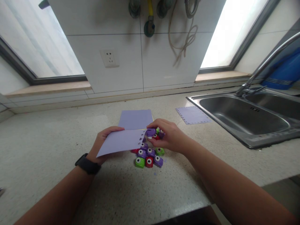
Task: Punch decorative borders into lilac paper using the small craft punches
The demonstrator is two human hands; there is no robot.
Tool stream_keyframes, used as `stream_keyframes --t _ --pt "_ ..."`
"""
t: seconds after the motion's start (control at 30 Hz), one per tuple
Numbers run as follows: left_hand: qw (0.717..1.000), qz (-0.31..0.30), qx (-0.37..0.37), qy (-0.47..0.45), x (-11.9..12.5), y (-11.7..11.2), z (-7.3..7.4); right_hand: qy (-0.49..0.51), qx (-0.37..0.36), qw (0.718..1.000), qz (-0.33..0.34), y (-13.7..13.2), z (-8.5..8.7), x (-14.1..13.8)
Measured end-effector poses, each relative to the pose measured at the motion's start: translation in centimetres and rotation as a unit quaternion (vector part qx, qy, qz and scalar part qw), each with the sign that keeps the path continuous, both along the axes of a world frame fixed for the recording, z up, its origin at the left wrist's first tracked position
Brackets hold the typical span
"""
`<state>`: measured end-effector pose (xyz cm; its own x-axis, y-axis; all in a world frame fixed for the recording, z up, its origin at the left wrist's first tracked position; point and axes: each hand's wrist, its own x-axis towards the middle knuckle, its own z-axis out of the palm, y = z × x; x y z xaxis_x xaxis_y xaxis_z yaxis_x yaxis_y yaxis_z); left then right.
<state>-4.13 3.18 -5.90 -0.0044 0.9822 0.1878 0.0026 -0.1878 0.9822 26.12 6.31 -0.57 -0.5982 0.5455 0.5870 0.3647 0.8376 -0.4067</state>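
Observation:
My left hand (106, 137) grips a lavender sheet of paper (122, 142) by its left side, thumb on top and the other fingers beneath. A few small shapes are cut through the sheet along its right edge. At that edge my right hand (167, 134) pinches a purple craft punch (151, 132) between thumb and fingers. The punch sits against the paper's upper right corner; whether the paper is inside its slot I cannot tell. Below lie several more small punches, among them a green punch (140, 162), a red punch (149, 162) and a purple punch (158, 161).
Behind my hands lies a stack of lavender paper (136, 118). Another sheet with punched edges (192, 115) rests near the steel sink (243, 112), whose faucet (264, 67) arches at the right. A tiled wall with a socket (109, 58) rises behind the speckled counter (58, 137).

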Motion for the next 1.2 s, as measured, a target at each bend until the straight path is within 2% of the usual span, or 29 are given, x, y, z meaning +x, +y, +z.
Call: stream_keyframes --t 0.1,0.2,0.33,0.47,0.7,0.8,0.97,1.2 --pt "0.998 0.051 0.029 -0.010 0.2 0.4 -0.4 0.025 -0.061 0.997 -0.027 0.2 -0.2 0.0" --pt "0.995 0.093 0.014 -0.042 0.6 0.8 -0.8 0.042 -0.113 0.991 -0.062 0.4 -0.4 0.0" --pt "0.992 0.074 0.000 -0.098 1.0 1.0 -1.0 0.044 -0.131 0.986 -0.093 0.7 -0.5 0.0" --pt "0.992 0.070 0.003 -0.104 1.0 0.9 -1.0 0.033 -0.142 0.983 -0.109 1.0 -0.5 0.0" --pt "0.993 0.081 0.009 -0.082 0.9 1.0 -1.1 0.022 -0.126 0.984 -0.127 1.2 -0.9 0.0" --pt "0.993 0.088 0.005 -0.075 0.9 1.0 -1.0 0.019 -0.118 0.986 -0.112 1.4 -1.1 -0.2" --pt "0.991 0.111 0.006 -0.070 1.0 1.1 -0.8 0.009 -0.064 0.995 -0.080 2.0 -1.4 -0.6" --pt "0.988 0.131 0.008 -0.081 1.2 1.3 -0.7 -0.027 -0.083 0.990 -0.109 2.1 -2.0 -1.3"
